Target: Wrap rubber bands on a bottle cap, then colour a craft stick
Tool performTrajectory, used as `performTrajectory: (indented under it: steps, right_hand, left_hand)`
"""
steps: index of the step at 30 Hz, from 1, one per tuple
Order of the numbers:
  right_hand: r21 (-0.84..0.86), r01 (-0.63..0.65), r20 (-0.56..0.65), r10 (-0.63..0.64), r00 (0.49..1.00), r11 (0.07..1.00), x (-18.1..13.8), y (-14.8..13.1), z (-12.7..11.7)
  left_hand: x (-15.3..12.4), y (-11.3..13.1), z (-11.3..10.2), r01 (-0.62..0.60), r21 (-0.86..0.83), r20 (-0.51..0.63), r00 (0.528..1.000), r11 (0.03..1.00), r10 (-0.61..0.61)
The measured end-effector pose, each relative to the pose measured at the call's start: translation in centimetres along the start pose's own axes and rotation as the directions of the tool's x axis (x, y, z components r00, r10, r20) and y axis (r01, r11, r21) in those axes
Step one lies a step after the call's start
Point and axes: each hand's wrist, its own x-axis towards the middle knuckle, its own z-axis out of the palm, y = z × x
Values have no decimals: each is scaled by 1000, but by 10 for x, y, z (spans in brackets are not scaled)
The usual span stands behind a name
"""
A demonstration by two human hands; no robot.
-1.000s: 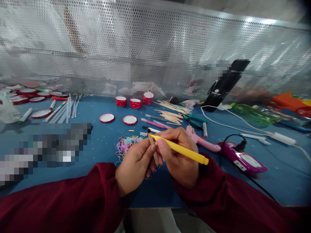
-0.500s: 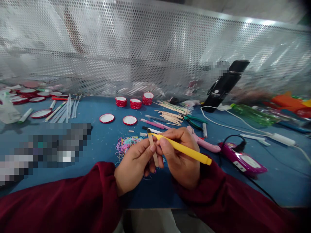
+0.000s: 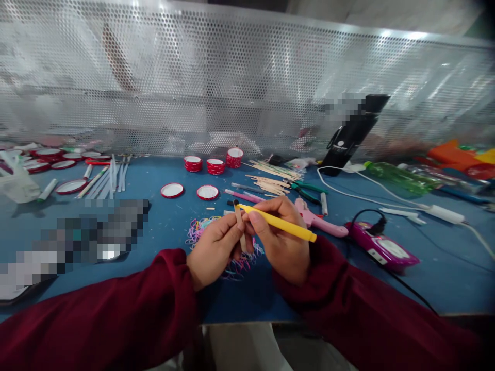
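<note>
Above the near edge of the surface (image 3: 247, 306), close to its middle, a pale wooden stick (image 3: 241, 229) is held upright with a slight lean, its blackened upper end pointing toward the far edge. The left hand (image 3: 214, 246) pinches it between thumb and forefinger around the middle, so that the dark end stands clear above the fingers and the lower end shows below them. The right hand (image 3: 286, 250) grips a yellow marker (image 3: 286, 225) with its fingers closed around the barrel near the front; the marker's nib is at the stick's dark end, though whether they touch cannot be told. The two hands are side by side, partly over a heap of coloured elastic bands (image 3: 198, 226).

As for writing, a tall black object (image 3: 348, 144) near the far edge bears a round white mark with a line of tiny print beneath, too small to read and partly masked by pixels. Three red round stacks (image 3: 215, 166), also toward the far edge, carry small white markings on their sides, likewise illegible.
</note>
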Motion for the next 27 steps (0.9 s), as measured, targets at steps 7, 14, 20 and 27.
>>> performTrajectory:
  steps: [7, 14, 20, 27]
  right_hand:
    - [163, 16, 56, -25, 998, 987, 18, -21, 6]
    - [205, 21, 18, -26, 1000, 979, 35, -24, 28]
    - [157, 78, 28, -83, 996, 985, 39, -3, 39]
    - [204, 106, -27, -103, 994, 973, 49, -3, 34]
  left_hand:
    - [8, 6, -11, -163, 19, -7, 987, 986, 163]
    - [18, 7, -22, -219, -6, -75, 973, 976, 218]
    - [26, -2, -29, -208, -8, -134, 969, 978, 205]
    - [40, 16, -25, -192, -15, -136, 973, 981, 188]
